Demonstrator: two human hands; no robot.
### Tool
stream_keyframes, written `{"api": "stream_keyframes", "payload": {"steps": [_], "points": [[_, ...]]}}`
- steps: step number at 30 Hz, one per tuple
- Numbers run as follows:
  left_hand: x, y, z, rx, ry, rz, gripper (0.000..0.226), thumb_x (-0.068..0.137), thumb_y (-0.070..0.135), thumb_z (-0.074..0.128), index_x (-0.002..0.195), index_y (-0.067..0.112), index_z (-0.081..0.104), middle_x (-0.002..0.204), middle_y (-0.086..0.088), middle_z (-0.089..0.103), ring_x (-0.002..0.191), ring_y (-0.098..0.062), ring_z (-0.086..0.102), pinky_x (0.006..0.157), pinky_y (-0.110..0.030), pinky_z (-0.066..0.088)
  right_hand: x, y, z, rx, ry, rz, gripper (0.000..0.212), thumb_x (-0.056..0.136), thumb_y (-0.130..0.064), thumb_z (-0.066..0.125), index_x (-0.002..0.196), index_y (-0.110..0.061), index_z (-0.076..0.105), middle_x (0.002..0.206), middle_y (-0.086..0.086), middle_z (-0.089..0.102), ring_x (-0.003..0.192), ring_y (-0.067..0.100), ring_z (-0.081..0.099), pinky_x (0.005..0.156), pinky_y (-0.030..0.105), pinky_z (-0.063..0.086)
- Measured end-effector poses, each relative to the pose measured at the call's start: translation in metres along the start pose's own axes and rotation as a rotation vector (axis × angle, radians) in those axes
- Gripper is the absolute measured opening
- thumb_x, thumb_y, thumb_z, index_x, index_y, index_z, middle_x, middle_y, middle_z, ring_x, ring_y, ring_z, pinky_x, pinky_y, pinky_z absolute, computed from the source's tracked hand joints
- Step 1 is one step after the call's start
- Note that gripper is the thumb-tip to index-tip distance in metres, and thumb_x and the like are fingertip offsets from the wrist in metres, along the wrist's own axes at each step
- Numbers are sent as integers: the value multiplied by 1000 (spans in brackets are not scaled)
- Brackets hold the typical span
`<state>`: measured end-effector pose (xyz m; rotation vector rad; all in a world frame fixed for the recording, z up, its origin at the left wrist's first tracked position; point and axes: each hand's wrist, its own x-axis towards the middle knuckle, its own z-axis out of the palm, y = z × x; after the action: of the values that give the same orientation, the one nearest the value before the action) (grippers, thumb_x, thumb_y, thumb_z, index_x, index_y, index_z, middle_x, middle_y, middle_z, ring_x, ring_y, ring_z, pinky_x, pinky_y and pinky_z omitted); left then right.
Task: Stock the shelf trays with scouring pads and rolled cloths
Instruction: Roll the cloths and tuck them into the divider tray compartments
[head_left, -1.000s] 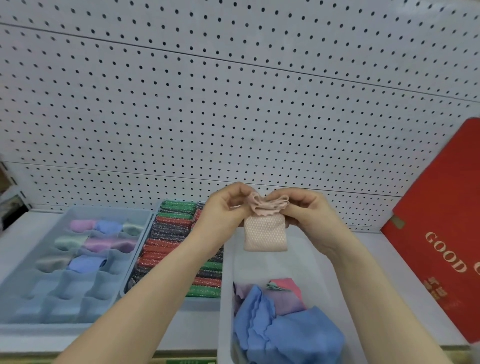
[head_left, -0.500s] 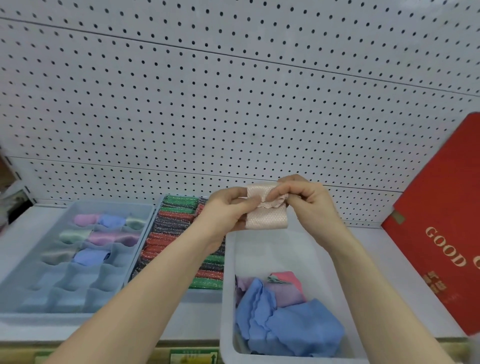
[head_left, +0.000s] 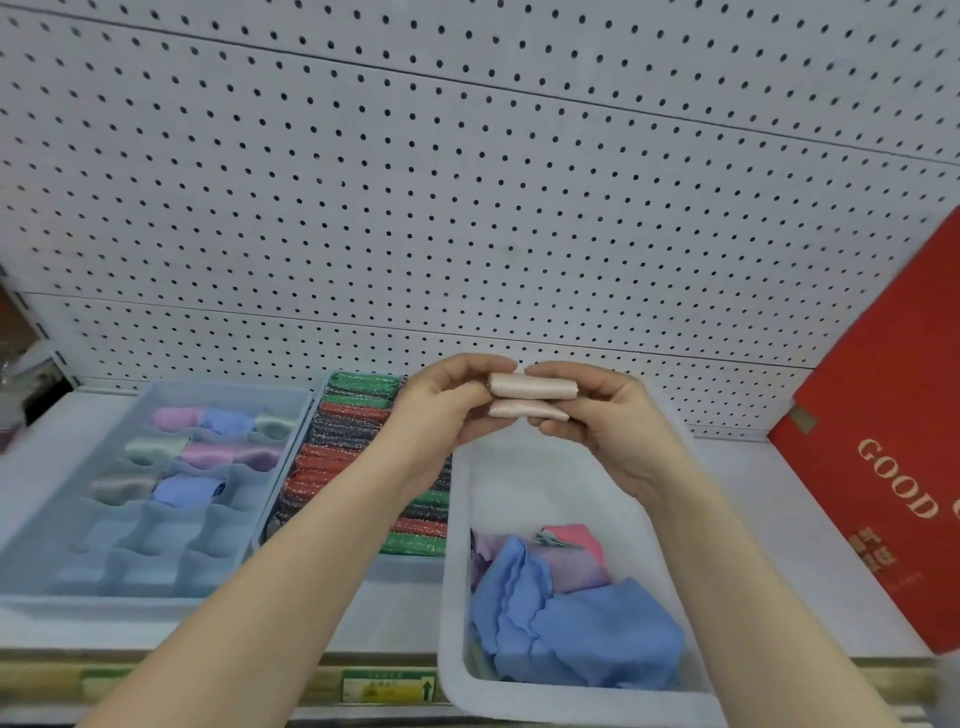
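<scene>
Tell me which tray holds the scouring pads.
The middle tray, packed with glittery red, green and dark pads; the divided tray left of it holds rolled cloths.

One head-worn camera looks forward and slightly down, close over the shelf, facing the pegboard

A shop aisle — white pegboard backing spans 9 to 3 o'clock, and a price-label strip runs along the shelf front at 6. Stock sits in neat rows: scouring pads and rolled cloths at 9, a red gift box at 3.
</scene>
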<state>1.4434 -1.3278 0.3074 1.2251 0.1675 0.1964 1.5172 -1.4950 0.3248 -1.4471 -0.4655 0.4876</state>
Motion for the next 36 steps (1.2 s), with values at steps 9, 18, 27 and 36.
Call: {"api": "stream_keyframes", "payload": {"steps": [9,18,27,36], "points": [[-10,-31,-8,145,122,-16,20,89,0,65,100,16,71,105,-8,68,92,-19,70,84,-30,58,10,14,-9,-140,-82,151,39,93,4,36,101,-7,73,91,14,70,83,28,69,75,35,59],[-56,-43,-67,506,123,108,34,87,4,66,111,28,65,99,0,72,86,-18,70,75,-27,52,35,43,37,-511,-474,229,16,86,-5,71,101,-9,70,86,12,68,74,17,63,65,25,52],[-116,-19,-292,1073,482,147,26,88,8,65,107,26,71,103,0,70,92,-14,69,88,-39,56,63,65,185,-734,-353,-58,25,86,-15,68,101,-33,61,97,-8,68,85,16,64,74,32,48],[-58,-21,-354,1431,-20,130,41,86,14,64,123,31,64,123,8,62,115,-16,57,89,-27,44,96,157,287,-1469,-284,-273,19,74,-12,64,91,-21,62,79,7,69,78,32,66,74,37,42]]}}
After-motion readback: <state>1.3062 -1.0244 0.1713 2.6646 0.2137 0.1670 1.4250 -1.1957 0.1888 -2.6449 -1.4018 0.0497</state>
